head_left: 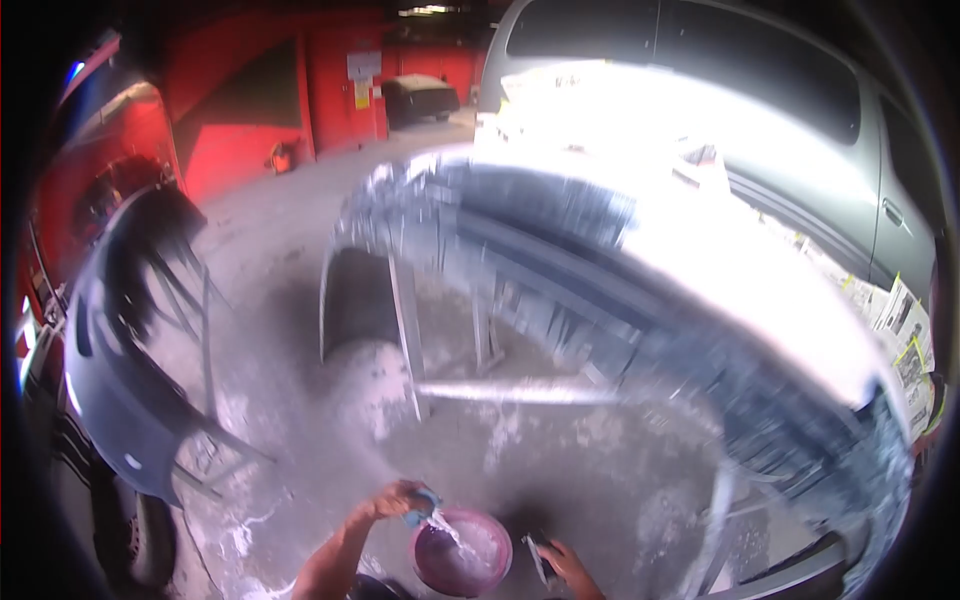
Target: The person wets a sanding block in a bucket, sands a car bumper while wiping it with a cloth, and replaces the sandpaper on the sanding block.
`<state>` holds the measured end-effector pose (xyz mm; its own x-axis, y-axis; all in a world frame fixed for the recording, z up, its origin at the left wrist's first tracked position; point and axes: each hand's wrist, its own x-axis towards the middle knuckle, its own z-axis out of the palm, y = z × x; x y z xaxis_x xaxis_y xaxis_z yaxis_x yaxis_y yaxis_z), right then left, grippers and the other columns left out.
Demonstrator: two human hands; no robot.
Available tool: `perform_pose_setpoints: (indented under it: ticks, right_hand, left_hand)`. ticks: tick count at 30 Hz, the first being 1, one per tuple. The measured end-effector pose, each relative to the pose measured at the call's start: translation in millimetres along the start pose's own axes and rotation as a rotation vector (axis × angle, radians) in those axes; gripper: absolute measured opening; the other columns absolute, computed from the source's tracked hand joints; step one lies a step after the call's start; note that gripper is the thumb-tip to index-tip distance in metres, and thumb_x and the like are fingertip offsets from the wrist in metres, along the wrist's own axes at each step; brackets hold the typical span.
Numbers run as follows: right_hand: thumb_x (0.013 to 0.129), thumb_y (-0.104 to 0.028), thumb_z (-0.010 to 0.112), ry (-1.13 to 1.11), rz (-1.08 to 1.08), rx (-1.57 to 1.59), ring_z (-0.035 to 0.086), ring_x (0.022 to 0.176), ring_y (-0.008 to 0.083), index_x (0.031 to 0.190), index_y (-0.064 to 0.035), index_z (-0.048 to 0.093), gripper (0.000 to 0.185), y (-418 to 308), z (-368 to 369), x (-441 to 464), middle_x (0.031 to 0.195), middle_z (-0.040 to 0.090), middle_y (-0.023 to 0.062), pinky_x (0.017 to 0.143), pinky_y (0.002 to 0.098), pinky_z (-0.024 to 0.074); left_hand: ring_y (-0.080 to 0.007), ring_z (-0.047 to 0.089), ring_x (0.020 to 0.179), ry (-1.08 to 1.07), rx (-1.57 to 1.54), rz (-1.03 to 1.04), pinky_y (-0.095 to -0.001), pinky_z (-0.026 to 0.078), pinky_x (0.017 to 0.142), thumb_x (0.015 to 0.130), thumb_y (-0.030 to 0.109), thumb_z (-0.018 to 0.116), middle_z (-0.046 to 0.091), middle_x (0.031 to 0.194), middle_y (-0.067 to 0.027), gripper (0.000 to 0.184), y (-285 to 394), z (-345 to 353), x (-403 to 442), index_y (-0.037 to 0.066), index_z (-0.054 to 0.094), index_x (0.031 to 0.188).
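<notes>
My left hand (393, 498) is closed around a wet blue cloth or sponge (424, 509); blur hides which it is. Whitish water (445, 526) streams from it into a pink basin (506, 545) on the floor, which holds cloudy liquid. To the right of the basin, my right hand (572, 570) grips a dark, flat block with a pale edge (543, 558), held apart from the rim. Above both hands, a long bumper (560, 240), dark with whitish smears and strong glare, rests on a metal stand (405, 330).
Another dark bumper (120, 390) leans on a stand at the left. A silver vehicle (840, 170), partly covered with newspaper (905, 325), stands at the back right. The concrete floor (300, 400) has wet whitish patches. Red walls (230, 170) are behind.
</notes>
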<state>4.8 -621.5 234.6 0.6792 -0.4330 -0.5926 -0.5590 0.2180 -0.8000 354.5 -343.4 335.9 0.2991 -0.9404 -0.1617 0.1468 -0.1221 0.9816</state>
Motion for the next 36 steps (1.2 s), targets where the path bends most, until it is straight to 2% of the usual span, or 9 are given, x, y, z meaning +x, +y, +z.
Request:
perform_pose_setpoints:
  ticks: [5, 9, 11, 14, 17, 22, 26, 30, 36]
  right_hand:
    - [0.094, -0.048, 0.062, 0.153, 0.069, -0.292, 0.073, 0.077, 0.0279, 0.106, -0.0125, 0.067, 0.038, -94, -65, -194, 0.089, 0.074, 0.0154, 0.07, 0.0459, 0.0559]
    - [0.092, -0.034, 0.068, 0.392, -0.213, -0.565, 0.07, 0.088, 0.0321, 0.107, -0.006, 0.071, 0.032, -74, -80, -270, 0.097, 0.072, 0.0195, 0.082, 0.0482, 0.0541]
    - [0.095, -0.043, 0.063, 0.243, 0.026, -0.531, 0.069, 0.096, 0.0287, 0.116, -0.0089, 0.066, 0.04, -130, -98, -337, 0.099, 0.072, 0.0152, 0.083, 0.0419, 0.0528]
    - [0.102, -0.044, 0.045, 0.087, 0.103, -0.757, 0.068, 0.104, 0.0321, 0.123, -0.014, 0.057, 0.039, -187, -114, -404, 0.112, 0.068, 0.013, 0.081, 0.0468, 0.0551]
    - [0.101, -0.033, 0.046, 0.157, 0.087, -1.006, 0.066, 0.108, 0.0351, 0.127, -0.014, 0.051, 0.033, -191, -115, -467, 0.121, 0.065, 0.0163, 0.086, 0.0519, 0.0555]
    - [0.085, -0.038, 0.071, 0.919, 0.287, -0.363, 0.068, 0.103, 0.0399, 0.117, -0.0116, 0.066, 0.042, -159, -138, -533, 0.108, 0.071, 0.0224, 0.086, 0.0483, 0.056]
    - [0.095, -0.031, 0.068, 1.114, -0.28, -0.189, 0.059, 0.078, 0.0137, 0.126, 0.0034, 0.058, 0.048, -218, -183, -525, 0.089, 0.066, 0.0035, 0.07, 0.0287, 0.0504]
    - [0.096, -0.03, 0.067, 1.106, -0.372, -0.024, 0.057, 0.089, 0.0139, 0.133, 0.0029, 0.054, 0.052, -398, -176, -502, 0.101, 0.066, 0.0068, 0.081, 0.0295, 0.0482]
    - [0.092, -0.021, 0.069, 1.18, -0.68, -0.497, 0.064, 0.106, 0.0307, 0.139, -0.004, 0.054, 0.051, -447, -226, -469, 0.12, 0.064, 0.0212, 0.095, 0.0396, 0.0482]
  left_hand:
    - [-0.0126, 0.067, 0.083, 0.259, 0.364, 0.087, -0.0298, 0.055, 0.074, 0.093, 0.017, 0.071, 0.072, 0.087, -0.0014, 0.02, 353, 71, 31, 0.005, 0.07, 0.108]
    - [-0.0134, 0.069, 0.081, 0.497, 0.516, 0.325, -0.0309, 0.055, 0.069, 0.094, 0.021, 0.069, 0.073, 0.089, -0.0075, 0.022, 501, 136, 83, 0.005, 0.07, 0.109]
    - [-0.0227, 0.069, 0.091, 0.565, 0.552, 0.472, -0.0355, 0.054, 0.082, 0.094, 0.024, 0.067, 0.073, 0.096, -0.0115, 0.025, 557, 162, 123, 0.007, 0.069, 0.112]
    - [-0.0349, 0.059, 0.121, 0.559, 1.049, 0.769, -0.0451, 0.044, 0.106, 0.094, 0.028, 0.064, 0.065, 0.126, -0.017, 0.032, 560, 149, 245, 0.01, 0.066, 0.12]
    - [-0.0374, 0.051, 0.13, 0.763, 1.314, 0.604, -0.0489, 0.036, 0.113, 0.093, 0.026, 0.062, 0.058, 0.138, -0.0173, 0.035, 530, 192, 274, 0.011, 0.062, 0.125]
    - [-0.0438, 0.055, 0.121, 0.494, 1.074, 0.928, -0.0496, 0.04, 0.11, 0.087, 0.016, 0.061, 0.062, 0.129, -0.0197, 0.036, 517, 265, 287, 0.005, 0.061, 0.121]
    - [-0.0396, 0.056, 0.125, 0.237, 1.02, 1.193, -0.0506, 0.039, 0.111, 0.081, 0.009, 0.058, 0.06, 0.129, -0.0254, 0.038, 487, 422, 284, -0.001, 0.066, 0.116]
    - [-0.0434, 0.045, 0.135, -0.025, 1.003, 1.013, -0.0529, 0.028, 0.119, 0.083, 0.013, 0.06, 0.05, 0.142, -0.0246, 0.041, 483, 520, 270, 0.0, 0.063, 0.122]
    - [-0.0425, 0.051, 0.129, 0.216, 0.97, 1.195, -0.0518, 0.035, 0.115, 0.085, 0.01, 0.054, 0.059, 0.13, -0.0261, 0.035, 478, 462, 284, -0.006, 0.064, 0.114]
